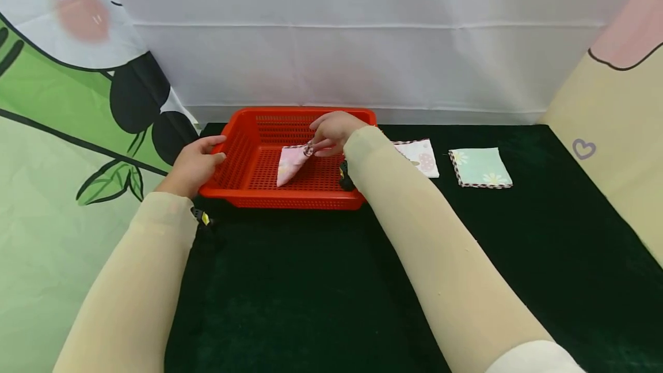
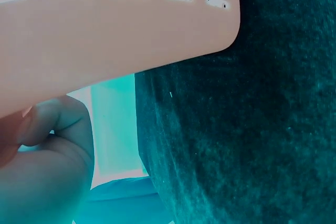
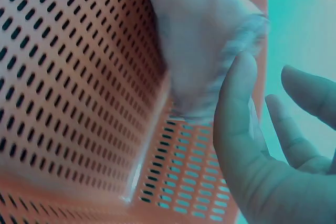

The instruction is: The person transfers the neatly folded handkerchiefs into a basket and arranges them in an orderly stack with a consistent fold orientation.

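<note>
A red plastic basket [image 1: 295, 202] with slotted walls stands at the back of the dark green tabletop. My left hand [image 1: 193, 167] grips its left rim; in the left wrist view the curled fingers [image 2: 68, 116] sit against the basket wall [image 2: 131, 35]. Inside the basket's outline, my right hand [image 1: 334, 133] pinches a folded pink cloth [image 1: 291, 164] by its checkered-trim corner. The cloth hangs slanted over the slotted floor. From the right wrist, the thumb [image 3: 241, 85] lies along the trimmed edge of the cloth [image 3: 194, 40], while other fingers are held apart from it.
To the right of the basket lies a white folded cloth [image 1: 422, 157] with a printed pattern, partly hidden by my right sleeve. Further right is a pale green folded cloth [image 1: 479, 167] with daisies. A white curtain [image 1: 331, 62] rises behind the table, with printed sheets at both sides.
</note>
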Available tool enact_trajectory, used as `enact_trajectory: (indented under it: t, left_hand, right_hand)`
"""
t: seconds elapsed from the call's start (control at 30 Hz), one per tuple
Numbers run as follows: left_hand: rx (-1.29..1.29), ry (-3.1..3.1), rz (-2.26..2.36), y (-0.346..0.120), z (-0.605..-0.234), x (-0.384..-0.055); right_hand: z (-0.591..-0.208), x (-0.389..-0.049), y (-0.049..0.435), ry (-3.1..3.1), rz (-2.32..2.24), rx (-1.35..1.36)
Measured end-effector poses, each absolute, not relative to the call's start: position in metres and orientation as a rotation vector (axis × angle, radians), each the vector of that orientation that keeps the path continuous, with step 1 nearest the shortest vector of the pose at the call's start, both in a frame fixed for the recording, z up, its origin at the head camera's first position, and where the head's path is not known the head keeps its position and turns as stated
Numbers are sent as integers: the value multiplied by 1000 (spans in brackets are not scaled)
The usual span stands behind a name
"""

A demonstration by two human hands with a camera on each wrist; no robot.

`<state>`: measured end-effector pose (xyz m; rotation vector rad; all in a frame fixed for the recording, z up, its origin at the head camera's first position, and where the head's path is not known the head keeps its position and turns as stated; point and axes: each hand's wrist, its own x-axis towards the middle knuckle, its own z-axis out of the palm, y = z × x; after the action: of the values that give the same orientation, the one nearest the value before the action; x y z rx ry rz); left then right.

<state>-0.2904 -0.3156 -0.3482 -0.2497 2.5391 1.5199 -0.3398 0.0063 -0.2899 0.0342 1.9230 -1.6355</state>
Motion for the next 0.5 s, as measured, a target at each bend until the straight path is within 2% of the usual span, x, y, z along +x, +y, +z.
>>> enact_trajectory:
  t: [0.33,0.5]
  left_hand:
    - [-237,2547,1490,-320,-350,-289]
    - [-244,2550,1486,-325,-350,-287]
  right_hand:
    - [-271,-324,36,1989,-1648,-63]
    - [-278,-331,49,2044,-1685,-167]
